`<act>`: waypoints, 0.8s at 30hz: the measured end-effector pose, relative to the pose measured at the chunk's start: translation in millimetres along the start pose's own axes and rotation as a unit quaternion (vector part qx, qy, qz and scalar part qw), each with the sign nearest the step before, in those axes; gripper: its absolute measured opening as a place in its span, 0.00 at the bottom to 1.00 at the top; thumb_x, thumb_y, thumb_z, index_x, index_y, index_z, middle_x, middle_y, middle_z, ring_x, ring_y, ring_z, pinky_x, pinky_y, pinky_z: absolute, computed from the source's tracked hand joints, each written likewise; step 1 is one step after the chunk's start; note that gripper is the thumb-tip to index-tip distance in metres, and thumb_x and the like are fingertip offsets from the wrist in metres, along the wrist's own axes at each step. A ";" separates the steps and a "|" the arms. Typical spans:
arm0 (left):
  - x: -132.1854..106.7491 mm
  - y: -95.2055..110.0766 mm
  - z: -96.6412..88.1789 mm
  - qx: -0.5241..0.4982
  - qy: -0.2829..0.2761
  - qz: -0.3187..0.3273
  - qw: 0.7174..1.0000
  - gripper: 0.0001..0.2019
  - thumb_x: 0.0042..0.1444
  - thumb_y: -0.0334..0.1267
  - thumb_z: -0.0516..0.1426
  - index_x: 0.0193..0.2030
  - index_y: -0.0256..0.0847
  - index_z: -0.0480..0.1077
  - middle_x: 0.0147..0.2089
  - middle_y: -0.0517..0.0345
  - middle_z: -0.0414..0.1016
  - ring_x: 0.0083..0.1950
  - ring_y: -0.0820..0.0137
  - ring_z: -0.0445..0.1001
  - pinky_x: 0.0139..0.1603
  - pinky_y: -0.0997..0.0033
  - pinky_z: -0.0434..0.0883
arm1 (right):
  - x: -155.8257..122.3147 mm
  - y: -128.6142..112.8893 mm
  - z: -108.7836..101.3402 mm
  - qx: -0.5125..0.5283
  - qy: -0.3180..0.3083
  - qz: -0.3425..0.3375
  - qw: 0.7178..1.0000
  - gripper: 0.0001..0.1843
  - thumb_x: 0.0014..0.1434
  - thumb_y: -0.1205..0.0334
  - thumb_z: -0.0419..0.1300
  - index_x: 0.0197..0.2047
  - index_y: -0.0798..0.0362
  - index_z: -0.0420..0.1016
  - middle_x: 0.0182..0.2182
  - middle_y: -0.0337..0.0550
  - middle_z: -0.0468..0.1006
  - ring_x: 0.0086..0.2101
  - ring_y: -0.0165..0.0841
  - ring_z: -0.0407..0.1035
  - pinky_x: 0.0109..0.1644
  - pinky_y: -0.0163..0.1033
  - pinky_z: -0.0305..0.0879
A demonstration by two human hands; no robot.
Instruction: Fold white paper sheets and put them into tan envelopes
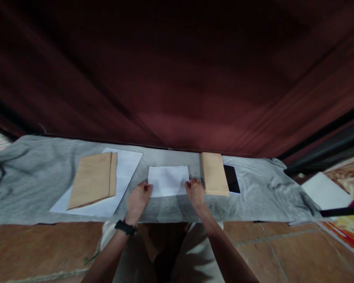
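Observation:
A white sheet of paper [168,181], wider than it is deep, lies on the grey cloth in front of me. My left hand [139,197], with a dark band on its wrist, pinches the paper's left edge. At the opposite edge, my right hand [195,192] has its fingers closed on the paper. Just right of that hand rests a stack of brown envelopes [215,173]. Farther left, more brown envelopes [91,180] lie on top of larger white sheets [126,165].
A dark tablet or phone [231,179] lies partly under the right-hand envelopes. Grey cloth [262,184] covers the narrow surface, and a dark red curtain [177,98] hangs behind it. At far right are a white sheet [327,191] and a colourful printed item [349,232]. Tiled floor [262,251] shows below.

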State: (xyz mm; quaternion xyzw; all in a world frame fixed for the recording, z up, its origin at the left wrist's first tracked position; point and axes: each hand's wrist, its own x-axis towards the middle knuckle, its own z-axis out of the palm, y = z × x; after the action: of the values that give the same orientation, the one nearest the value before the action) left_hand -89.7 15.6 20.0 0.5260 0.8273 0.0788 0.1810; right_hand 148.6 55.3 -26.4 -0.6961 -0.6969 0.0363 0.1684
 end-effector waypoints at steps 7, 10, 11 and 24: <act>0.2 1.6 4.1 0.030 0.012 -0.001 0.999 0.18 0.68 0.47 0.47 0.47 0.44 0.75 0.42 0.50 0.83 0.42 0.62 0.80 0.37 0.68 0.66 | 0.1 1.8 3.4 -0.029 0.021 -0.007 0.999 0.10 0.67 0.61 0.56 0.45 0.57 0.76 0.42 0.57 0.79 0.46 0.46 0.72 0.53 0.47 0.66; 0.3 1.0 6.6 0.036 0.020 0.005 0.999 0.19 0.68 0.48 0.46 0.47 0.44 0.75 0.42 0.50 0.83 0.42 0.61 0.80 0.38 0.67 0.67 | 0.5 -2.0 2.2 -0.024 0.054 -0.018 0.998 0.17 0.66 0.63 0.55 0.56 0.59 0.72 0.52 0.62 0.75 0.52 0.49 0.68 0.56 0.52 0.64; -0.3 1.3 6.7 0.040 0.023 0.008 0.999 0.19 0.68 0.48 0.45 0.47 0.43 0.75 0.41 0.49 0.83 0.42 0.61 0.80 0.38 0.66 0.67 | 1.1 -4.4 2.3 -0.015 0.067 -0.038 0.997 0.20 0.66 0.64 0.54 0.60 0.59 0.69 0.57 0.62 0.72 0.56 0.50 0.66 0.58 0.54 0.63; -3.5 5.9 1.0 0.052 0.009 0.007 0.999 0.18 0.68 0.46 0.45 0.50 0.42 0.73 0.42 0.48 0.83 0.44 0.60 0.81 0.39 0.66 0.68 | -1.1 -28.0 31.0 0.010 -0.034 -0.173 0.984 0.28 0.73 0.55 0.49 0.73 0.52 0.58 0.73 0.50 0.52 0.70 0.43 0.50 0.72 0.52 0.48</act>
State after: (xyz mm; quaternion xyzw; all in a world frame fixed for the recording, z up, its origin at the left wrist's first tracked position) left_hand -83.1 14.9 21.7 0.5394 0.8283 0.0413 0.1456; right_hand 112.9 59.2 -47.8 -0.5616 -0.8119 0.0374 0.1549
